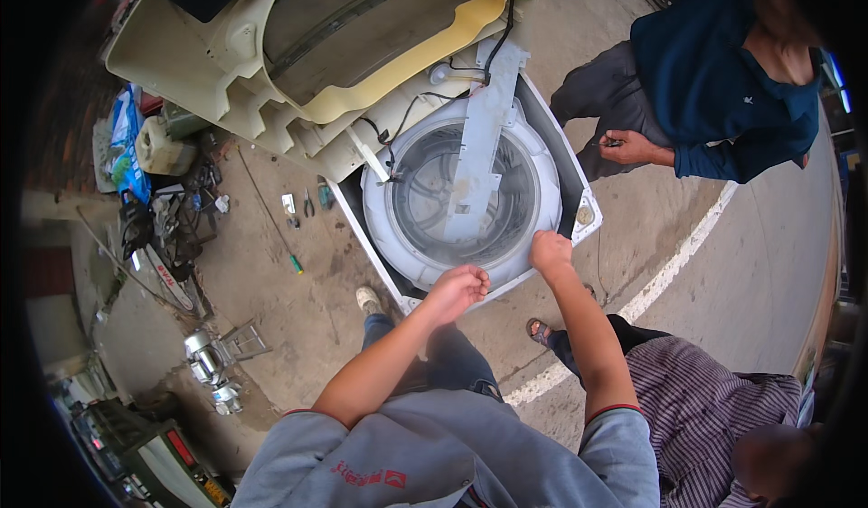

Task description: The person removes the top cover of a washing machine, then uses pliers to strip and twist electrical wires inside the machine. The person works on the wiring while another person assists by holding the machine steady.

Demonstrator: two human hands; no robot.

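Note:
My left hand (pixel 457 291) has curled fingers at the front of the white plastic tub ring (pixel 542 192) of an opened top-loading washing machine; I cannot make out what, if anything, it holds. Farther right, my right hand (pixel 550 253) grips that ring's front-right edge. The steel drum (pixel 416 201) shows inside the ring, within the white cabinet (pixel 586 214). A pale metal plate (pixel 484 137) lies across the opening from the back. The detached cream top cover (pixel 316 92), with dark wires hanging from it, leans over the machine's back.
A person in dark blue (pixel 723 92) stands at right; another in a striped shirt (pixel 678 409) is at lower right. Left on the floor are a screwdriver (pixel 296 264), pliers (pixel 307 202), containers (pixel 165 145), a metal motor (pixel 206 359). A vehicle (pixel 149 454) sits lower left.

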